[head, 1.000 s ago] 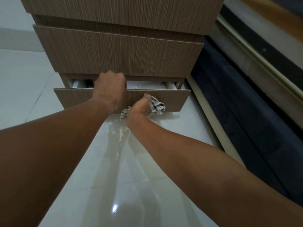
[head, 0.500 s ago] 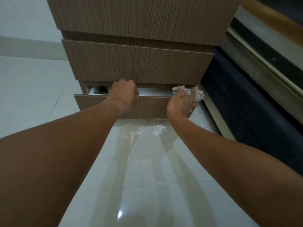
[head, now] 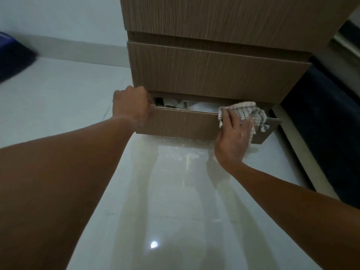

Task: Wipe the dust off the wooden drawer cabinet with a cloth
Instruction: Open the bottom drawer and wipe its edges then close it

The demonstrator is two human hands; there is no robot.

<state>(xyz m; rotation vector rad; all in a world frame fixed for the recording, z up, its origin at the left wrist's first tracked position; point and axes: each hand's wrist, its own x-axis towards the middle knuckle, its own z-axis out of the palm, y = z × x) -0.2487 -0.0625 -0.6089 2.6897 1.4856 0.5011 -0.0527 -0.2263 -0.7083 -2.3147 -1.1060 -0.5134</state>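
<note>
The wooden drawer cabinet [head: 214, 73] stands ahead with brown, grained fronts. Its bottom drawer [head: 185, 123] is pulled out a little, and pale items show inside. My left hand [head: 132, 106] grips the top left corner of that drawer's front. My right hand [head: 232, 139] presses a checked white and grey cloth [head: 251, 114] against the right part of the drawer's front and top edge. The cloth bunches over the edge above my fingers.
Glossy white floor tiles [head: 155, 201] stretch from the cabinet towards me, with dusty smears just under the drawer. A dark blue upholstered piece [head: 321, 123] sits close on the right. A dark blue object [head: 13, 59] lies at far left by the wall.
My left hand slid to the drawer's left corner. My right hand, with the cloth, shifted from the top edge at the right end down onto the front. The view swung left.
</note>
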